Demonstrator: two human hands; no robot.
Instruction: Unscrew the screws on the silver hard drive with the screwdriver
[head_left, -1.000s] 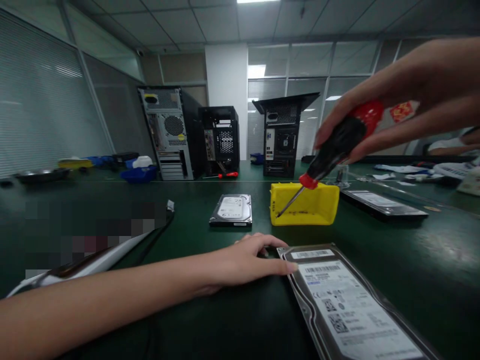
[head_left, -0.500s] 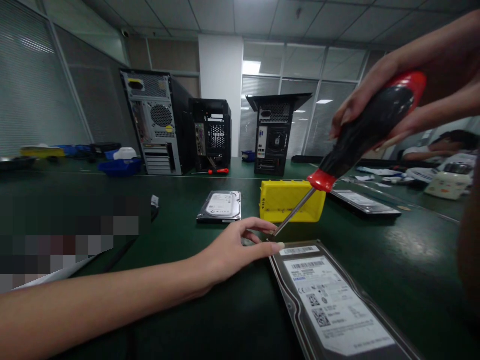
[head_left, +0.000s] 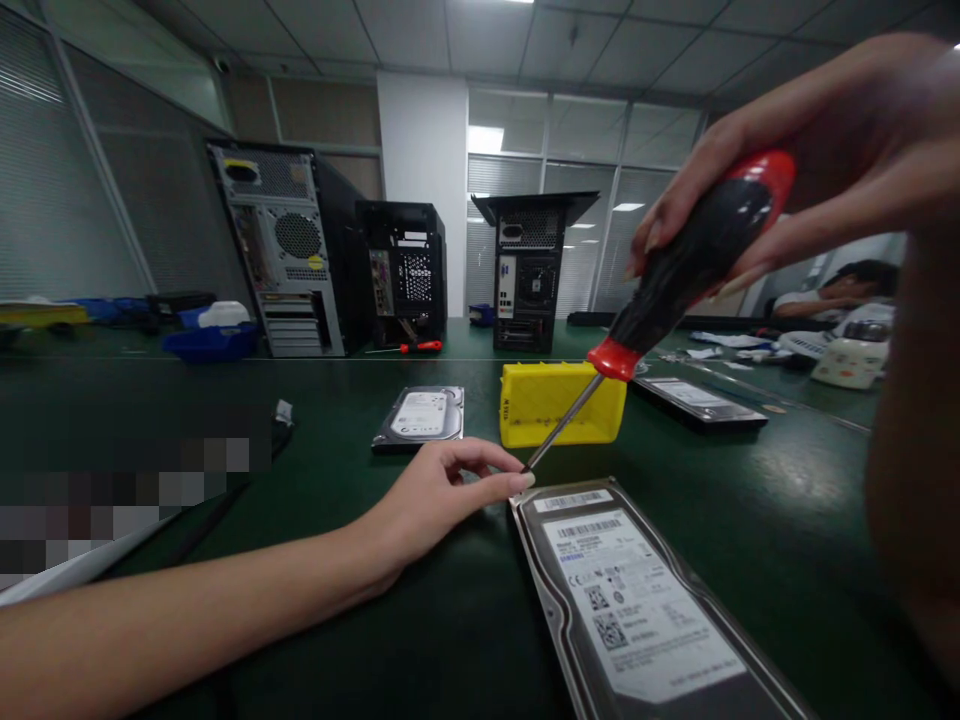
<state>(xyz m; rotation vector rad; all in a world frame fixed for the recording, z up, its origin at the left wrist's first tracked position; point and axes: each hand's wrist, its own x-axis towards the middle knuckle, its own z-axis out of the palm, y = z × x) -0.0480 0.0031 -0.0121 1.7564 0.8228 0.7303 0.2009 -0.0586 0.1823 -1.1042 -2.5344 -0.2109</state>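
My right hand point(head_left: 802, 170) grips a screwdriver point(head_left: 679, 262) by its black and red handle, the shaft slanting down to the left. Its tip meets the fingertips of my left hand point(head_left: 442, 485), whose thumb and forefinger are pinched together. Whatever lies in that pinch is too small to make out. The fingertips hover at the far left corner of a hard drive point(head_left: 637, 600), which lies label side up on the green table point(head_left: 450, 620).
Just behind stands a yellow plastic bin point(head_left: 562, 405), with a second hard drive point(head_left: 424, 412) to its left and a third point(head_left: 697, 400) to its right. Computer cases point(head_left: 300, 240) line the back. A red-handled screwdriver point(head_left: 420, 347) lies before them. Another person point(head_left: 847, 285) is at far right.
My left thumb and forefinger have closed together at the screwdriver's tip. The whole view has shifted, so things appear slightly further left.
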